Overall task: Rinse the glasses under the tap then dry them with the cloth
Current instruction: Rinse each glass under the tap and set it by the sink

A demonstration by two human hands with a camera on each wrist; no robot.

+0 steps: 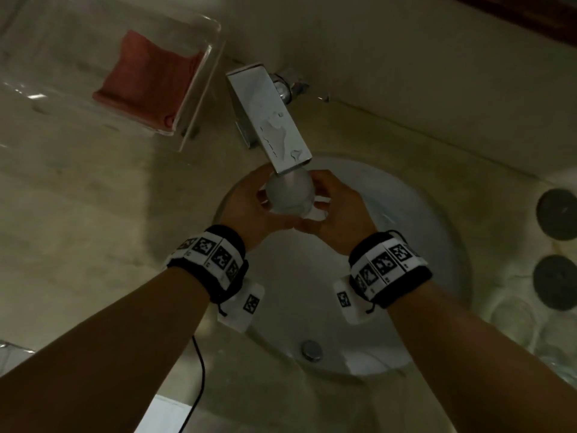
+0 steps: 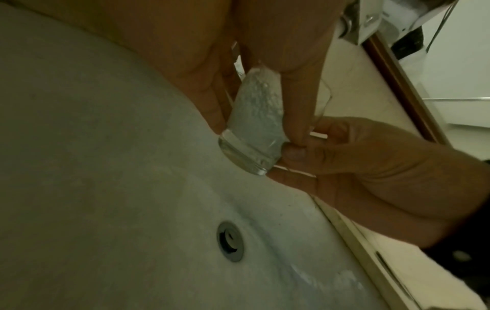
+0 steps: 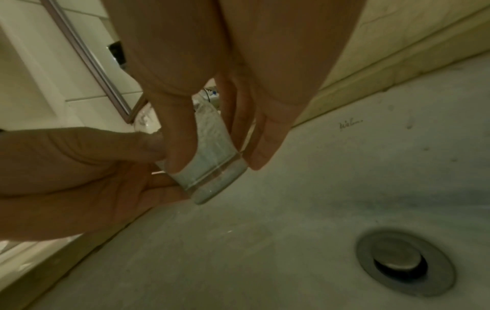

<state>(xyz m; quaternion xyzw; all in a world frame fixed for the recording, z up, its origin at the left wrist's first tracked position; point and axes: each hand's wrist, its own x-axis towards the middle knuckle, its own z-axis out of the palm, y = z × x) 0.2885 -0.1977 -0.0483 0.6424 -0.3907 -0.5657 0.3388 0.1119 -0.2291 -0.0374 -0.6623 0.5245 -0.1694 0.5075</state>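
A clear glass (image 1: 290,195), white with frothy water, is upright directly under the spout of the square chrome tap (image 1: 271,114), above the white sink (image 1: 406,245). My left hand (image 1: 259,198) grips its left side and my right hand (image 1: 321,198) grips its right side. In the left wrist view, the left hand (image 2: 259,117) curls round the glass (image 2: 249,146) while the right hand's fingers (image 2: 358,159) pinch near its thick base. In the right wrist view, the right hand (image 3: 220,155) wraps the glass (image 3: 212,180). A folded red cloth (image 1: 146,85) lies in a clear tray (image 1: 199,98) at the back left.
The drain (image 1: 311,350) sits in the basin near me. Two dark round objects (image 1: 559,214) lie on the counter to the right, with faint clear glassware (image 1: 512,317) in front of them. A thin black cable (image 1: 199,370) hangs by my left arm.
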